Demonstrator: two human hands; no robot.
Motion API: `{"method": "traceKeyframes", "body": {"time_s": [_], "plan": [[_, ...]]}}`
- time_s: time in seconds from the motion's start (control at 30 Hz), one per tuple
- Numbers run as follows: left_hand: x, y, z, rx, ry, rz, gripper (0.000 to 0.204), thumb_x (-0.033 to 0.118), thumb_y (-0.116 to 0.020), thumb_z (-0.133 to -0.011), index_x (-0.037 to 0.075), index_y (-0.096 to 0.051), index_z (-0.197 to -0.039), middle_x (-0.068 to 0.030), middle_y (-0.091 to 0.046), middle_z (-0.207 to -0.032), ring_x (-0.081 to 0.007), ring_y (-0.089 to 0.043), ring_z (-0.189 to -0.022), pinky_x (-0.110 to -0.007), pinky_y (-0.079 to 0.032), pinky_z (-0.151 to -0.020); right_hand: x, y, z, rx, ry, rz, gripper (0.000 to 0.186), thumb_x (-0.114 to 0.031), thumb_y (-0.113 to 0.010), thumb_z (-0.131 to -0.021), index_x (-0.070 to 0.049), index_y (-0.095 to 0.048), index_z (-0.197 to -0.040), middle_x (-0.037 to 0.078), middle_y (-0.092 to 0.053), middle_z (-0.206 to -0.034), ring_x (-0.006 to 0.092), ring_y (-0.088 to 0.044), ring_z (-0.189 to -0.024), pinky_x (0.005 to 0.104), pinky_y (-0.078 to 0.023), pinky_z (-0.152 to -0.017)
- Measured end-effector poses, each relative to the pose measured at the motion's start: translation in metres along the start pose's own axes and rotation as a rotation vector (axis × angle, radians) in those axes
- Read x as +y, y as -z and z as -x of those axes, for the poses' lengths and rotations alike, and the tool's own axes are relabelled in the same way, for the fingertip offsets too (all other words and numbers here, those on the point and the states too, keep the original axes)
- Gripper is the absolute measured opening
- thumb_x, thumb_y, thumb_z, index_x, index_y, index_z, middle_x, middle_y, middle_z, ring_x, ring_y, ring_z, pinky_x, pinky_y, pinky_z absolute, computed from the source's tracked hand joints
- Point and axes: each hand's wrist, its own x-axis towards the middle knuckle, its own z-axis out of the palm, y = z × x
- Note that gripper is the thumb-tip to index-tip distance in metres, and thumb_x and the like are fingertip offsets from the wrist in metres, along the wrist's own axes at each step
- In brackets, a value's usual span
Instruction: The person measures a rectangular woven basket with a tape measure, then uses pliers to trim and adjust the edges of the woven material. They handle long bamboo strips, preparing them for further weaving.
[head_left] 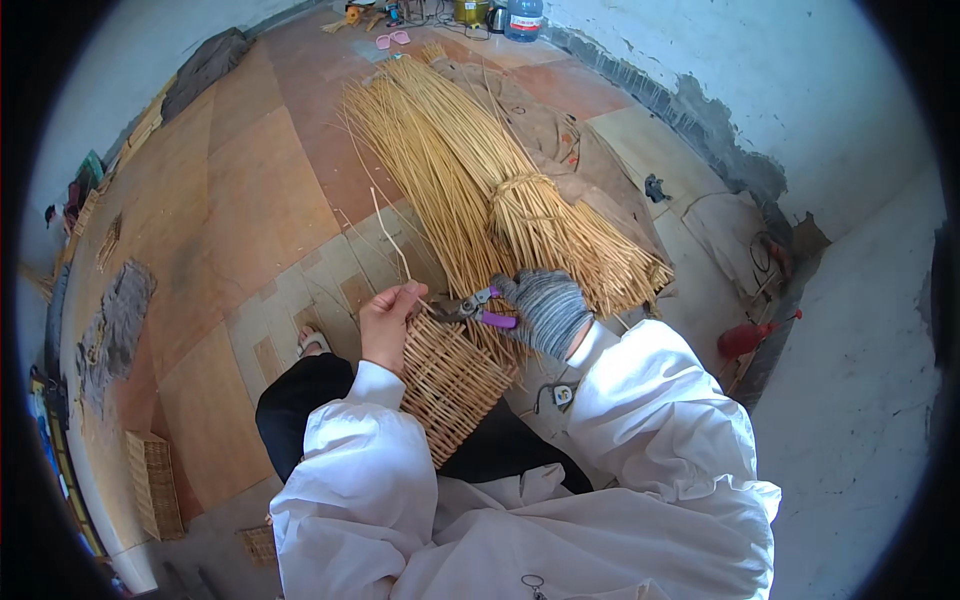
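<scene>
My bare left hand (388, 325) pinches a pale wicker rod (393, 240) at the upper left corner of a woven wicker panel (452, 390), which lies over my lap. My right hand (547, 305), in a grey striped knit glove, grips pruning shears (485, 310) with purple handles. Their dark blades are at the panel's top edge, just right of my left fingers; whether they touch the rod is hard to tell. Beyond both hands lie long bundles of straw-coloured rods (450, 150), one tied round with a band.
Brown cloth (575, 180) lies under the bundles. At the right are a tape measure (563, 395) and red bottle (742, 338). Woven baskets (152, 480) and grey cloth (108, 320) lie left. A water jug (523, 22) and pink slippers (392, 40) are at the far wall.
</scene>
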Motion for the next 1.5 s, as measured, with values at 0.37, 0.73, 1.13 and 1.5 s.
{"method": "traceKeyframes", "body": {"time_s": [0.37,0.73,1.13,1.5], "plan": [[0.014,0.123,0.024,0.413,-0.232,-1.378,0.048,0.018,-0.065,-0.080,-0.007,-0.050,-0.117,-0.0278,-0.050,-0.120,-0.0423,-0.053,-0.105,-0.041,-0.046,-0.085,0.003,0.023,0.010,-0.027,0.184,0.096,0.056,-0.033,-0.064,-0.073,-0.010,-0.052,-0.122,0.011,-0.059,-0.095,0.0262,-0.054,-0.099,0.0428,-0.036,-0.089],[-0.005,0.193,0.134,-0.271,-0.107,-1.088,0.057,0.059,-0.062,-0.077,0.002,-0.069,-0.080,-0.0217,-0.061,-0.069,-0.0352,-0.062,-0.066,-0.039,-0.047,-0.060,-0.032,0.017,0.033,0.395,-0.006,-0.508,0.028,-0.022,-0.073,-0.072,-0.010,-0.064,-0.096,0.011,-0.063,-0.074,0.0280,-0.062,-0.061,0.0342,-0.050,-0.055],[0.122,0.090,0.216,0.252,-1.094,-1.614,0.031,0.025,-0.062,-0.070,0.016,-0.065,-0.100,0.0019,-0.060,-0.094,-0.0156,-0.054,-0.084,-0.031,-0.043,-0.071,-0.016,0.009,0.051,0.314,-0.368,-1.784,0.025,-0.028,-0.069,-0.081,-0.010,-0.054,-0.090,-0.001,-0.053,-0.061,0.0097,-0.046,-0.042,0.0230,-0.035,-0.038],[-0.006,0.137,0.251,0.387,-0.753,-1.131,0.057,0.019,-0.071,-0.071,0.004,-0.052,-0.123,-0.0176,-0.056,-0.114,-0.0337,-0.054,-0.096,-0.041,-0.043,-0.085,-0.010,-0.012,0.045,0.146,-0.336,-1.070,0.021,-0.016,-0.070,-0.077,-0.008,-0.058,-0.091,-0.001,-0.052,-0.061,0.0092,-0.046,-0.043,0.0225,-0.037,-0.038]]}}
